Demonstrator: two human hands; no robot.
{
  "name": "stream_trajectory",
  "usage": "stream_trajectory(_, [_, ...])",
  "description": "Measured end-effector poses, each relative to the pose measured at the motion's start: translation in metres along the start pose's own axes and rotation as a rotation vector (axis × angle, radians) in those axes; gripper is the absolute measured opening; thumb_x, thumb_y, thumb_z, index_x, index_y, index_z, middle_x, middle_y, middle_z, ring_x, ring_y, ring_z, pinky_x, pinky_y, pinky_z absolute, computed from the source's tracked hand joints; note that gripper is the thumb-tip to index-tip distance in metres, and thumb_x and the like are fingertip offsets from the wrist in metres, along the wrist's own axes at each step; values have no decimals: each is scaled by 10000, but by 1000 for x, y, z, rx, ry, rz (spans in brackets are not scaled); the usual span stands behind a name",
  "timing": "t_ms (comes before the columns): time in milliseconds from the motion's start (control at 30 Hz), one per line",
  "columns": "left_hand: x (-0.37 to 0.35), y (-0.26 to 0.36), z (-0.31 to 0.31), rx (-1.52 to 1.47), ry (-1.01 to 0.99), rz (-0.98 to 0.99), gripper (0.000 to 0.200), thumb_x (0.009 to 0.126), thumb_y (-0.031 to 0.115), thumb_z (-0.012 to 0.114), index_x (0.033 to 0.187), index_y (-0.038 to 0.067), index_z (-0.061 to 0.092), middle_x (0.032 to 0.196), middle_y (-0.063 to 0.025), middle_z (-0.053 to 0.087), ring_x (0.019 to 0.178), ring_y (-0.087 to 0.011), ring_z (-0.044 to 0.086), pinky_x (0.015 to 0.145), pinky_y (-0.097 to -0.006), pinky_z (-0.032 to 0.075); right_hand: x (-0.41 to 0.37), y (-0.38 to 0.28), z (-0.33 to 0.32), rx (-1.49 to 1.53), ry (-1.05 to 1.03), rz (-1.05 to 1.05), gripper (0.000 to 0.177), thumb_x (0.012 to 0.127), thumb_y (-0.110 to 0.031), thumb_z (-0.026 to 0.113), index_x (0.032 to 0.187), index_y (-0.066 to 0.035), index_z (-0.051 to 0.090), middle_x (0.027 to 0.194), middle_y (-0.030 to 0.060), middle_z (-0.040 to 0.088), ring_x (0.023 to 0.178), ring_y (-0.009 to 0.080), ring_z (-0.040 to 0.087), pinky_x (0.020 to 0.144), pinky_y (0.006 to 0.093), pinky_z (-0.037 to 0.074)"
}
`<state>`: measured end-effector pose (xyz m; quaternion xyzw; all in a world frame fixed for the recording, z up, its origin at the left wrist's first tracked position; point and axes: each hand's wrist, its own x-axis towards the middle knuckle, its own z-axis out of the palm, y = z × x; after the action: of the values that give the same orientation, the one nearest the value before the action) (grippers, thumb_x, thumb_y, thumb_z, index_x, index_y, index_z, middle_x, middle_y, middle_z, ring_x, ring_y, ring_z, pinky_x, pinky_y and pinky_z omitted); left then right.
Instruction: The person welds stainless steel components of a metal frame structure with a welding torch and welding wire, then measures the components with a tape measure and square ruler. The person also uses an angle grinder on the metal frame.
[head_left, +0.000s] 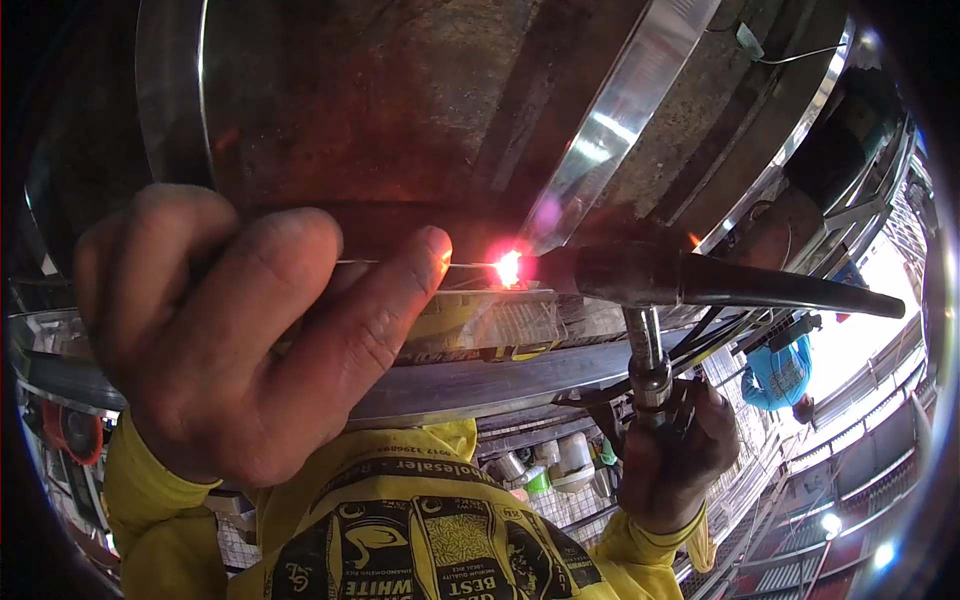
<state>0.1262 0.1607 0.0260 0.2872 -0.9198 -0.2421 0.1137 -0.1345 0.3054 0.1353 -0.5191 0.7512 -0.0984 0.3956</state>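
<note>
My left hand [230,350] fills the left of the view, fingers pinched on a thin filler wire [470,265] that runs right to a bright red-orange glowing spot [508,268]. My right hand [665,460], lower right, grips the metal handle of a welding torch [650,355]. The torch's dark head [620,272] points left at the glow, and its long black back cap [800,290] sticks out to the right. The glow sits on the seam of a large rusty-brown metal drum [400,110] with a shiny steel band [620,120].
Yellow sleeves and a yellow printed cloth [420,540] fill the bottom. Cups and small containers [560,465] rest on a wire mesh surface behind. A person in a blue top [780,375] is at the right, beside metal railings and bright lights.
</note>
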Motion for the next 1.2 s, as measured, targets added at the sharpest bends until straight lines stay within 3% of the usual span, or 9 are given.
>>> stream_trajectory(167, [-7,-2,-7,-8,-17,-6,348,797,123,642,1117,191,758,826,-8,574,743,-193,458,676,-338,372,-2,-10,6,-49,-27,1,587,830,43,634,1372,-101,460,978,176,637,751,231,646,615,324,517])
stream_trajectory(267, [-6,6,-9,-39,-13,-169,348,744,160,664,1075,179,769,845,-15,610,741,-193,490,689,-346,387,-7,3,-5,-50,-97,-7,585,846,24,637,1380,-103,436,969,180,638,745,250,656,608,345,522])
stream_trajectory(400, [0,2,-5,4,22,-26,358,762,102,643,1079,208,772,813,-15,584,719,-191,470,672,-330,389,-10,2,-3,78,-66,70,657,789,94,611,1387,-108,432,978,176,635,722,231,621,615,323,495])
stream_trajectory(1000, [-22,-3,-24,31,-48,33,346,836,134,643,1160,200,745,779,7,530,755,-185,426,681,-345,352,-13,-23,11,10,-1,-17,632,805,62,649,1380,-99,441,978,182,638,748,229,635,634,327,506])
stream_trajectory(1100, [-23,8,-15,18,-44,35,339,813,159,673,1144,169,748,783,-11,542,757,-192,449,686,-352,354,-22,-12,12,-36,-12,-13,609,825,38,658,1376,-96,436,972,188,638,738,234,637,620,327,515])
stream_trajectory(1200, [-13,26,-3,-73,61,-110,408,700,213,749,1087,82,750,817,-61,601,749,-218,501,686,-356,370,-26,7,-5,-24,-96,42,591,844,24,661,1375,-104,434,995,199,634,732,249,641,611,328,524])
